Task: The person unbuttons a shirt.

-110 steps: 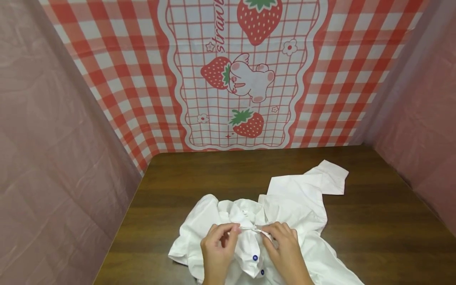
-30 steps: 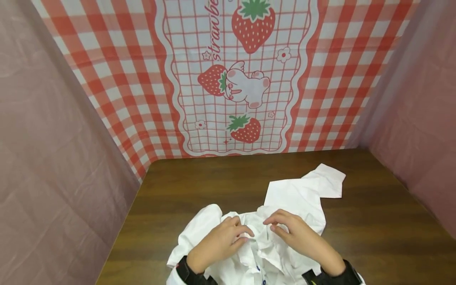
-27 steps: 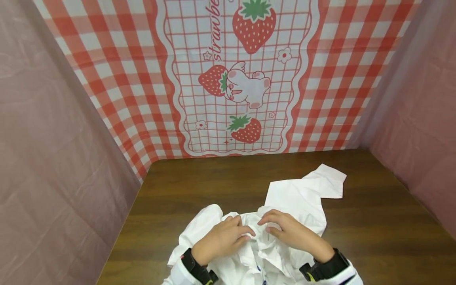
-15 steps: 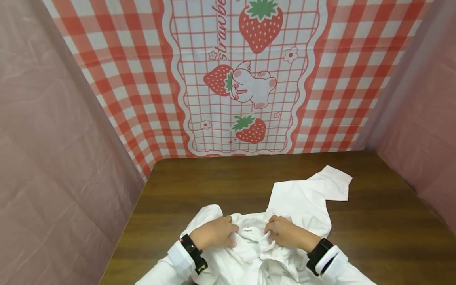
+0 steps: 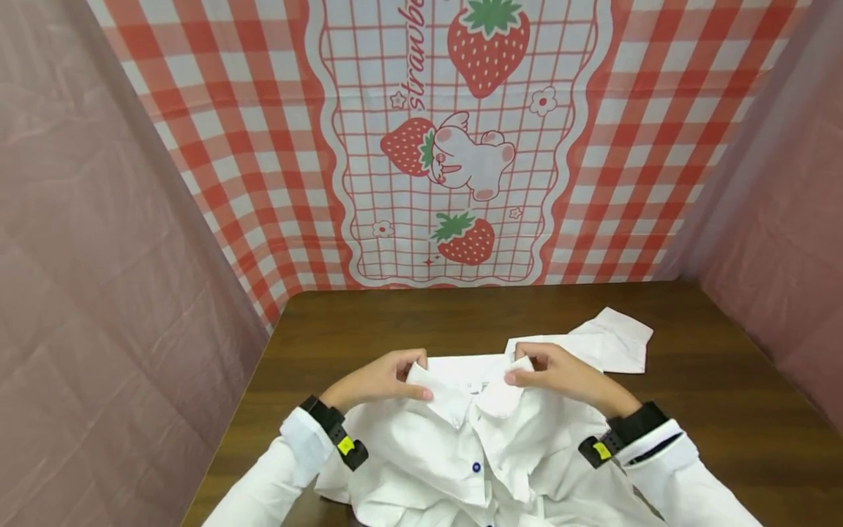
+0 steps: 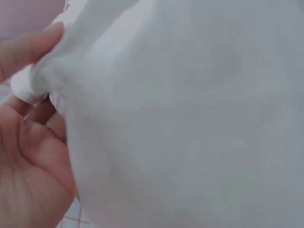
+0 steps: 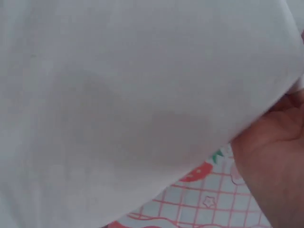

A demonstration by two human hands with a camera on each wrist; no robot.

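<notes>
A white shirt with dark blue buttons has its upper part raised, front towards me. My left hand grips the left side of its collar, thumb in front and fingers curled behind. On the other side my right hand pinches the collar's right side in the same way. A small label shows inside the neck. The lower shirt lies in loose folds. Hanging cloth fills most of both wrist views, where the left hand and right hand show at the edges.
One sleeve of the shirt stretches out at the back right of the brown wooden table. A red-and-white checked strawberry cloth hangs behind the table. Pink curtains stand at both sides.
Earlier, both hands worked at the shirt front, then moved to the collar's two sides. Since then they have raised the collar and moved it away from me, spreading wider apart.
</notes>
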